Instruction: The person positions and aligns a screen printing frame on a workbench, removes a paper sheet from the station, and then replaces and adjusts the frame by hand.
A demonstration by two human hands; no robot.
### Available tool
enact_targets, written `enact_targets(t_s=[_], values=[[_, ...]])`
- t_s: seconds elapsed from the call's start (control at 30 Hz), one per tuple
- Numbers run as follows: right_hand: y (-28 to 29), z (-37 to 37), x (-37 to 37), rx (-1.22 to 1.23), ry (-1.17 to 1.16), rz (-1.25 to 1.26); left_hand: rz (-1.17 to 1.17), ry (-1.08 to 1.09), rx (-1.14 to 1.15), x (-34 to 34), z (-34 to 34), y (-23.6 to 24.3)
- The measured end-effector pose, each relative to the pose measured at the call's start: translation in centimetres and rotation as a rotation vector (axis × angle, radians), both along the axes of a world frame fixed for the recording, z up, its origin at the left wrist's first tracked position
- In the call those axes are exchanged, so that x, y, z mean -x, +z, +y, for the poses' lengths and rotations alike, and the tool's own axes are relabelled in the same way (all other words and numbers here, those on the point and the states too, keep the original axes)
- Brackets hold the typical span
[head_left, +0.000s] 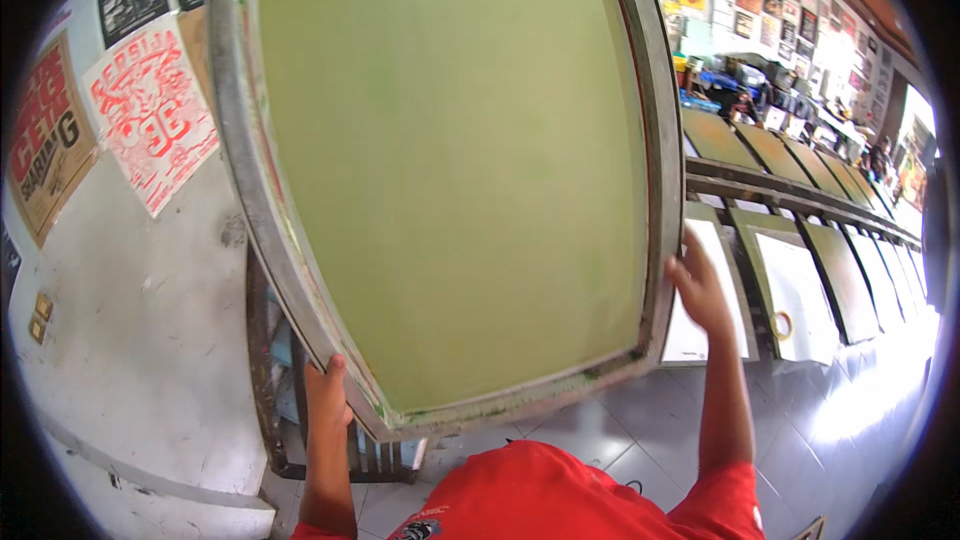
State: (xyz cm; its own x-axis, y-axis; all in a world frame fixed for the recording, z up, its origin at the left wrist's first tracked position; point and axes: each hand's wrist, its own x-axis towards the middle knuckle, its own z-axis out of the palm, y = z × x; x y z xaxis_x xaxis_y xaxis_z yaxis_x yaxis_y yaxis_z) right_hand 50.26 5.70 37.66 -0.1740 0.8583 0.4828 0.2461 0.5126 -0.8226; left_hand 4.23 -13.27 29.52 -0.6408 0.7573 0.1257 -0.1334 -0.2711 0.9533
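Note:
A large screen-printing frame (450, 190) fills the middle of the view, raised and tilted in front of me. Pale green coating covers its mesh, and a worn grey rim (662, 140) runs round it. My left hand (328, 395) grips the rim near the lower left corner, its thumb over the front edge. Farther up, on the right side, my right hand (703, 285) holds the rim with the thumb on the edge. The fingers of both hands are partly hidden behind the frame.
Rows of slanted printing boards (840, 270) stretch along the right, some bearing white sheets. A tape roll (783, 325) lies on one. A dark slatted rack (262, 380) stands behind the frame at left, beside a white wall (150, 320) with posters (155, 110). Grey tiles (600, 440) cover the floor.

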Motion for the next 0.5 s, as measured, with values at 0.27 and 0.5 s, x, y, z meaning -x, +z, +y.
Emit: enact_targets(t_s=[0.27, 0.5], values=[[-5.0, -10.7, -6.4, 0.173, -0.452, -0.219, -0.317, -0.188, 0.244, -7.7, -1.6, -9.3], [-4.7, -18.0, -10.1, 0.101, -0.066, -0.151, -0.4, -0.073, 0.133, -12.7, -10.4, -16.4]])
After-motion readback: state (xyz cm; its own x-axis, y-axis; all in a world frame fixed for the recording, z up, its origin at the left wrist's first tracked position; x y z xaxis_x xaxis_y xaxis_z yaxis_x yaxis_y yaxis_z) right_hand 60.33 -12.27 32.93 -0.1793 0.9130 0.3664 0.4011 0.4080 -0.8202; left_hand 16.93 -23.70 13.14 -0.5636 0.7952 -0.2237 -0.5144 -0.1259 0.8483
